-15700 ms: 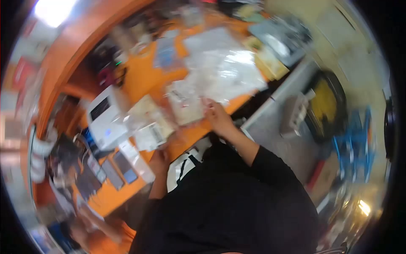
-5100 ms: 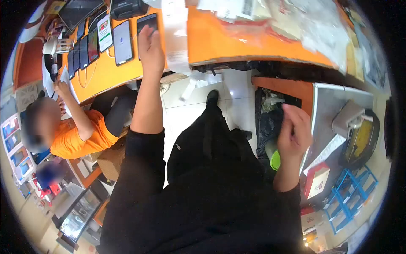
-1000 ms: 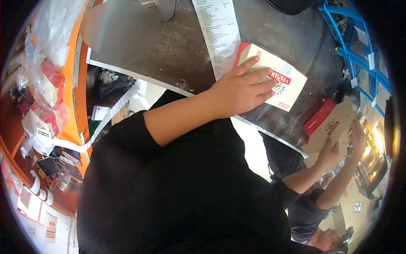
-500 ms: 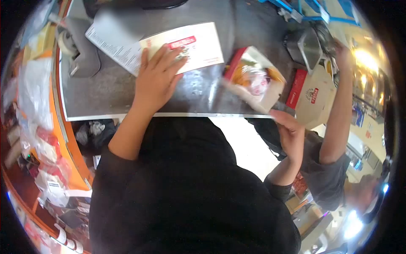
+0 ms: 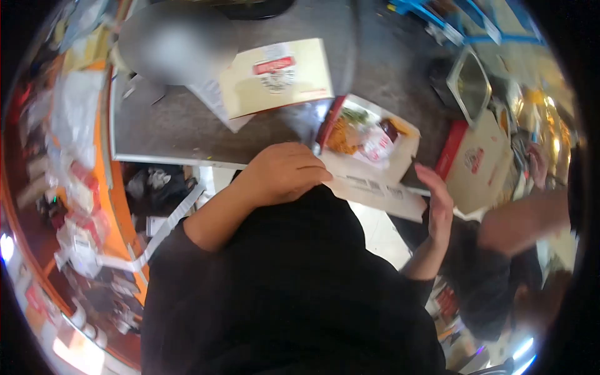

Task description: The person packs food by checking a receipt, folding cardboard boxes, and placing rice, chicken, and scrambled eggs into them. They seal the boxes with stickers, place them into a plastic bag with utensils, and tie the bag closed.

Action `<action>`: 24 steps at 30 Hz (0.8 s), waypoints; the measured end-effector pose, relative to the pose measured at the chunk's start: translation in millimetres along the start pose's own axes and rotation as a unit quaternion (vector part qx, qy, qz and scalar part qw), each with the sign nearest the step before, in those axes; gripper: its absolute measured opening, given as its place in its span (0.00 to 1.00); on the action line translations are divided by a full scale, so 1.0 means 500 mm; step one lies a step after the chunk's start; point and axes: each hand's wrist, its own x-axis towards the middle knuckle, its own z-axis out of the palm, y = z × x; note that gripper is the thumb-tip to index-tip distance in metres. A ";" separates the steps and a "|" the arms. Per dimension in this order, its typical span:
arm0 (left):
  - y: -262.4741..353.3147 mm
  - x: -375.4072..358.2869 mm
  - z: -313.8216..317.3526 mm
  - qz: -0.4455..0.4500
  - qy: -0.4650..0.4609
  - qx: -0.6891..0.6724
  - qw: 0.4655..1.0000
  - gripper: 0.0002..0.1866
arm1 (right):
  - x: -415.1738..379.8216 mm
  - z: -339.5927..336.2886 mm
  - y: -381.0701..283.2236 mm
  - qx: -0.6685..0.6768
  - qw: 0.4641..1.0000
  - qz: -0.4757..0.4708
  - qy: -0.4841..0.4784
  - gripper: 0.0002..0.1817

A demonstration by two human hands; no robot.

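My left hand point(image 5: 284, 172) is curled at the front edge of the grey counter point(image 5: 175, 125). Its fingertips pinch the left end of a long white paper slip point(image 5: 375, 189). The slip lies along the near side of an open food box point(image 5: 375, 134) with fried food and a sachet inside. My right hand point(image 5: 437, 200) is spread open at the slip's right end, beside the box, holding nothing. A closed cream box with a red logo point(image 5: 278, 75) rests farther back on the counter, on top of a printed sheet.
A co-worker's arm point(image 5: 525, 219) reaches in at the right, near a red and cream box point(image 5: 478, 165). A metal container point(image 5: 469, 84) and a blue rack point(image 5: 475, 25) stand behind. An orange counter point(image 5: 119, 206) with bagged goods runs along the left.
My left hand came off the cream box and drew back to the counter's edge onto the slip. The food box now lies open and flat. My right hand let it go.
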 end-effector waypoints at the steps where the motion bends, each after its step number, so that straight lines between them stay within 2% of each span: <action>1: 0.009 -0.013 -0.012 -0.014 0.005 -0.003 1.000 0.12 | -0.010 0.003 0.013 0.013 0.999 -0.003 -0.038 0.48; 4: 0.016 -0.059 -0.059 -0.053 0.017 -0.009 0.998 0.11 | -0.002 0.032 0.021 0.015 0.987 0.015 -0.162 0.49; 8: 0.033 -0.116 -0.072 -0.112 0.038 -0.055 0.991 0.10 | 0.022 0.038 0.046 0.065 0.977 0.122 -0.160 0.47; 9: 0.039 -0.123 -0.074 -0.143 0.047 -0.061 0.987 0.09 | 0.027 0.034 0.057 0.109 0.968 0.052 -0.220 0.40; 12: 0.048 -0.137 -0.053 -0.237 0.089 -0.043 0.966 0.11 | 0.035 0.068 -0.042 0.137 0.938 0.137 -0.287 0.31; 13: 0.045 -0.135 -0.041 -0.271 0.105 -0.035 0.956 0.12 | 0.047 0.076 -0.055 -0.014 0.946 0.136 -0.295 0.26; 14: 0.043 -0.123 -0.035 -0.270 0.141 0.035 0.952 0.14 | 0.040 0.081 -0.039 -0.044 0.959 0.200 -0.195 0.25; 16: 0.036 -0.095 -0.026 -0.265 0.208 0.176 0.925 0.18 | 0.004 0.098 0.040 -0.103 0.944 0.314 0.016 0.23; 17: 0.034 -0.099 -0.013 -0.280 0.193 0.235 0.911 0.23 | 0.006 0.134 0.059 -0.075 0.965 0.229 0.102 0.20; 18: 0.033 -0.098 0.001 -0.318 0.152 0.219 0.910 0.24 | 0.031 0.202 0.008 -0.207 0.933 0.230 0.183 0.18; 20: 0.036 -0.092 0.029 -0.391 0.065 0.185 0.899 0.25 | 0.019 0.212 0.042 -0.433 0.878 0.147 0.142 0.23; 21: 0.037 -0.092 0.040 -0.399 0.087 0.131 0.904 0.29 | 0.018 0.215 0.050 -0.448 0.880 0.135 0.081 0.23; 23: 0.025 -0.098 0.061 -0.433 0.068 0.044 0.898 0.31 | 0.014 0.222 0.105 -0.221 0.950 0.208 0.068 0.24; 24: 0.019 -0.099 0.066 -0.446 0.057 0.000 0.893 0.32 | 0.019 0.224 0.122 -0.101 0.963 0.242 0.062 0.25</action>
